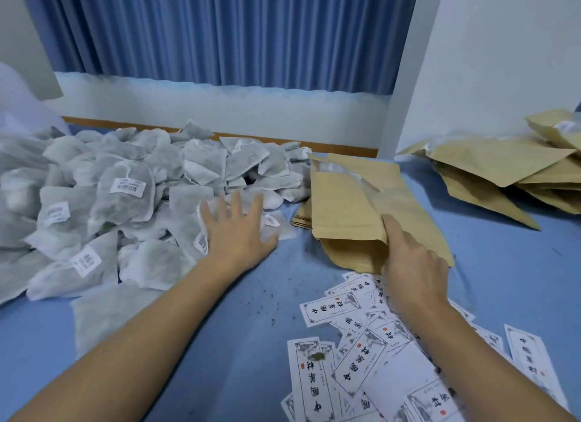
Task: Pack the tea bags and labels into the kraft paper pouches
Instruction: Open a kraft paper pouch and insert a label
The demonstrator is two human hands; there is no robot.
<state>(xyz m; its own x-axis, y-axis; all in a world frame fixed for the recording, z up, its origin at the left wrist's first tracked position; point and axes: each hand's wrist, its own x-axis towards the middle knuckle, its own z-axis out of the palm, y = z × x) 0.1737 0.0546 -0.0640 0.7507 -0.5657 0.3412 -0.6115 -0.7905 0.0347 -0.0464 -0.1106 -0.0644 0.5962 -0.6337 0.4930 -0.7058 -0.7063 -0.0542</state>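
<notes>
A big heap of grey-white tea bags [125, 195] covers the left of the blue table. My left hand [237, 230] lies over the heap's right edge with fingers spread and straight, touching the tea bags. A stack of kraft paper pouches [345, 201] lies in the middle. My right hand [412, 264] grips the near edge of the top pouch, index finger stretched along it. White printed labels [361, 358] are scattered at the near right, partly under my right forearm.
More kraft pouches [509, 176] are piled at the far right against a white wall. A blue curtain [220, 28] hangs behind the table. Dark tea crumbs [270, 296] speckle the blue table surface [245, 343] between my arms.
</notes>
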